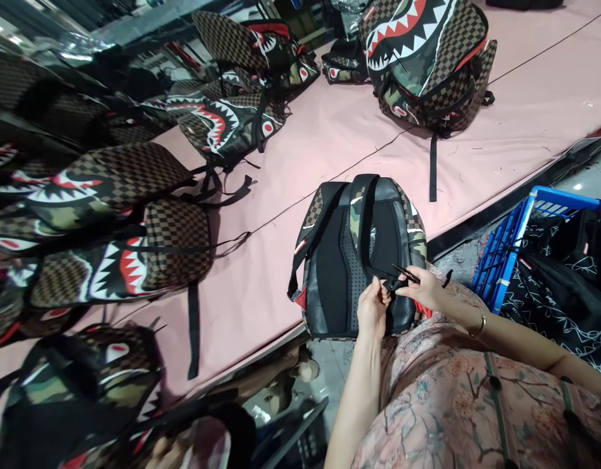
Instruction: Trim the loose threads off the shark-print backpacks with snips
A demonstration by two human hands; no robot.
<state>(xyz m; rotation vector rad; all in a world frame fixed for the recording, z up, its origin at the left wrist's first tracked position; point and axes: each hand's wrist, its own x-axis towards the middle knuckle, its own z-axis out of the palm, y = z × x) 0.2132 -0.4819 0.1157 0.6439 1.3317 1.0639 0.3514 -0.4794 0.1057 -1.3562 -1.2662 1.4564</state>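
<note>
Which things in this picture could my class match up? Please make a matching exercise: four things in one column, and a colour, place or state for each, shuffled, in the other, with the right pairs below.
Things:
1. Backpack being handled
2. Dark pointed tool
3. Basket
4. Cloth

Descriptions:
A. Blue, beside the table's edge
B. Turned to show its black straps
C. Pink, with bags lying on it
D. In the person's right hand

Right pairs: 1-B, 2-D, 3-A, 4-C
</note>
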